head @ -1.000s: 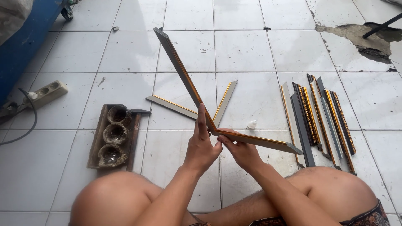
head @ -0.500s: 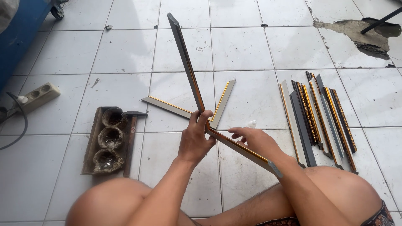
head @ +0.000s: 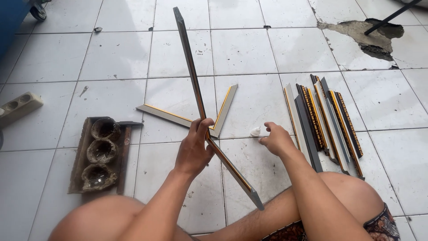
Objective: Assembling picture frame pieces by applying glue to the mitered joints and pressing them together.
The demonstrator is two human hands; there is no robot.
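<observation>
My left hand (head: 194, 147) grips the corner of two joined frame mouldings (head: 189, 67), grey with a gold inner edge, held up in a V above the floor. One arm of it points away from me, the other slants down to my right. My right hand (head: 275, 138) has its fingers apart and reaches toward a small white blob (head: 255, 131) on the tile, just short of touching it. Behind the held piece, another joined pair of mouldings (head: 178, 118) lies flat on the tiles.
A row of several cut mouldings (head: 325, 120) lies at my right knee. A wooden tray with three round cups (head: 99, 154) and a hammer sits at the left. A power strip (head: 18, 106) lies far left. Broken tile (head: 361, 38) shows at the back right.
My right hand has let go of the lower moulding and moved right toward the white blob. The held frame piece now rests in my left hand alone and stands steeper.
</observation>
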